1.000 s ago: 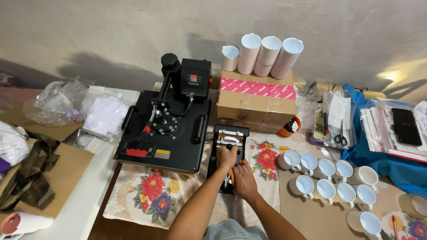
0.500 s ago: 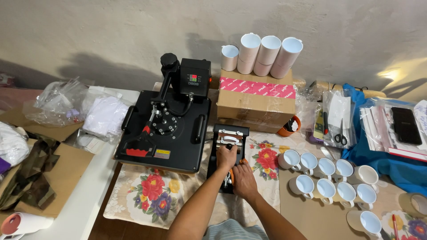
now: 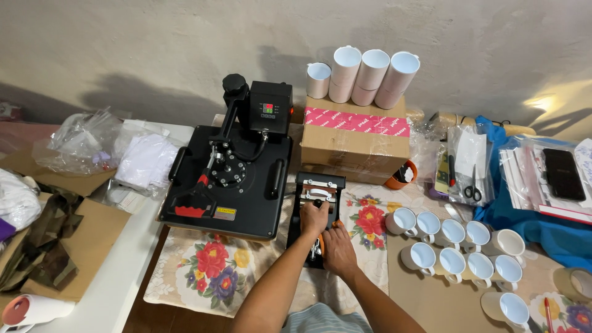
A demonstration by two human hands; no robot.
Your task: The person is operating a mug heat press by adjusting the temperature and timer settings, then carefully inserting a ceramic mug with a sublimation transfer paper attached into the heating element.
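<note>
A small black mug press [image 3: 319, 191] with silver bars sits on a floral cloth [image 3: 209, 271] in front of me. My left hand [image 3: 314, 217] grips the middle of this press from above. Just below it, my right hand [image 3: 338, 248] is closed around the near end of the press, by an orange part. To the left stands a large black flat heat press [image 3: 231, 179] with a lit control box. Several white mugs [image 3: 453, 246] stand in rows to the right of my hands.
A taped cardboard box [image 3: 354, 139] carrying several white rolled tubes [image 3: 364, 74] stands behind the mug press. Scissors [image 3: 473, 188], plastic sleeves, a phone [image 3: 562, 174] and blue cloth lie at right. Plastic bags, white fabric [image 3: 145, 161] and cardboard lie at left.
</note>
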